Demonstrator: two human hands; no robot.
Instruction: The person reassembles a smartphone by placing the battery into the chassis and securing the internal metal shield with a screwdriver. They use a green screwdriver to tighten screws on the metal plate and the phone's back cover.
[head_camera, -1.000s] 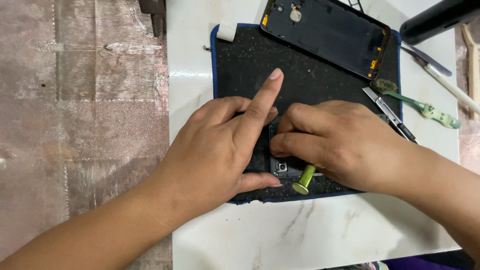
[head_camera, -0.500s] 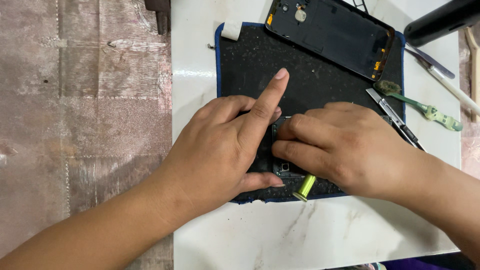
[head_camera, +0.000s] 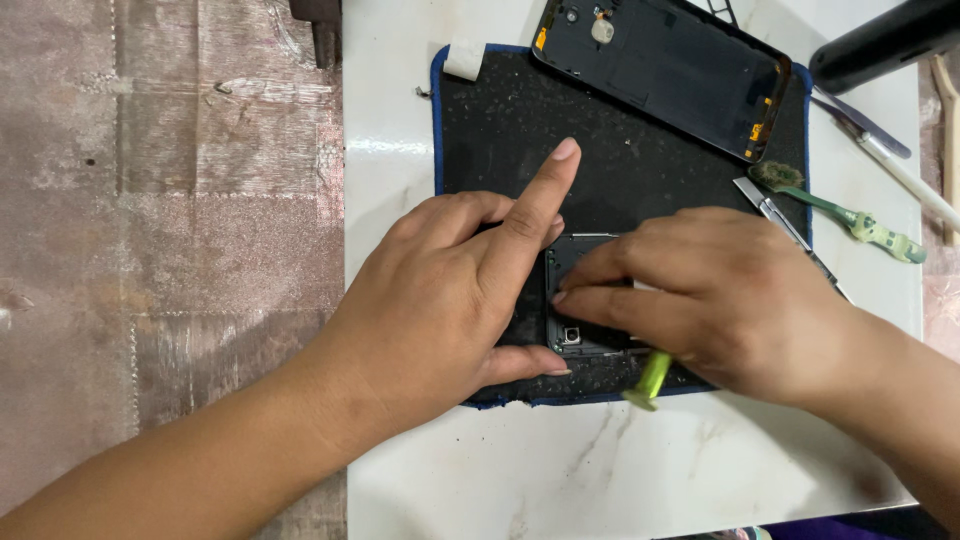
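My left hand (head_camera: 455, 290) lies on the black work mat (head_camera: 520, 130), its thumb and fingers pinning the left side of a small dark phone part (head_camera: 580, 300) while the index finger points up. My right hand (head_camera: 720, 300) covers the right side of that part, fingertips pressing on it, and holds a tool with a yellow-green handle (head_camera: 650, 378) that sticks out below the palm. The tool's tip is hidden under the hand. A small camera ring shows on the part's lower left.
A black phone frame (head_camera: 665, 65) lies at the mat's far right corner. A green toothbrush (head_camera: 850, 218), metal tweezers (head_camera: 775, 215), a white pen (head_camera: 900, 170) and a black cylinder (head_camera: 885, 40) are on the white table (head_camera: 600, 470) to the right. Brown floor lies left.
The yellow-green handle has tilted and slid a little to the right under my right hand. My right fingers shifted slightly over the part. My left hand has stayed in place.
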